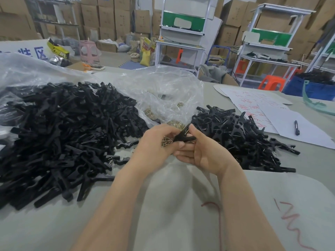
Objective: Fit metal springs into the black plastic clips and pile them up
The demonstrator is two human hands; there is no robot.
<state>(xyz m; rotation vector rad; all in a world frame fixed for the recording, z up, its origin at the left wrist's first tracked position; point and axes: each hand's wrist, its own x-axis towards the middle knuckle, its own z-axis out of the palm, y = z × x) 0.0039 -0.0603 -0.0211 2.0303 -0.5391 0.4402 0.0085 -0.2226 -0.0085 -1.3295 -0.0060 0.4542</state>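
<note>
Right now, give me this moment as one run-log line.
left hand: holds clip | right hand: pinches same clip | bare clips: heap on left | sprung clips: pile on right | springs: by bag

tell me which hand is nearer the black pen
Right. The right hand is left of the pen; the left hand lies farther left, both gripping one black clip.

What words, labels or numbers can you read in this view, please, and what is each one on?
"区", after what looks like "装": blue print on the white banner.
Red handwriting on the white paper sheets: too scrawled and blurred to read.
Lettering on the yellow and black bag: blurred.
Prints on the cardboard boxes and the yellow sack: too small to read.
</note>
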